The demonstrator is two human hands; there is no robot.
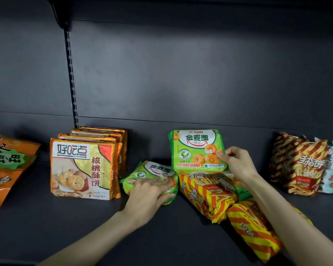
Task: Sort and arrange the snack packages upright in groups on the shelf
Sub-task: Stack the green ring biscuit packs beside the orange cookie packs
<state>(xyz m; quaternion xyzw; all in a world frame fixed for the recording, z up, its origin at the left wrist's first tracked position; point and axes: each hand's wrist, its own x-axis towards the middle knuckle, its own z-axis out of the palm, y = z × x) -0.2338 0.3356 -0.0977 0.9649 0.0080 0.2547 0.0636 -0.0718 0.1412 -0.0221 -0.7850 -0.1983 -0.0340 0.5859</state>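
Both forearms reach in low. The left hand [152, 191] lies over a green plastic ring-biscuit packet [154, 167] that is flat on the dark metal shelf [85, 227], thumb wrapped round its near edge, so it seems to grasp it. The right hand [236, 162] pinches the right edge of a second green ring-biscuit packet [194, 148], held upright atop 2 red-and-yellow striped stick-biscuit packets [206, 196] that lie flat. Left of these, the orange-gold walnut-cookie packs [81, 166] already stand in a row. Far right, more striped packs [300, 166] stand roughly together. Judging by this, 1 group is finished; the green pair and the 2 fallen striped packets remain.
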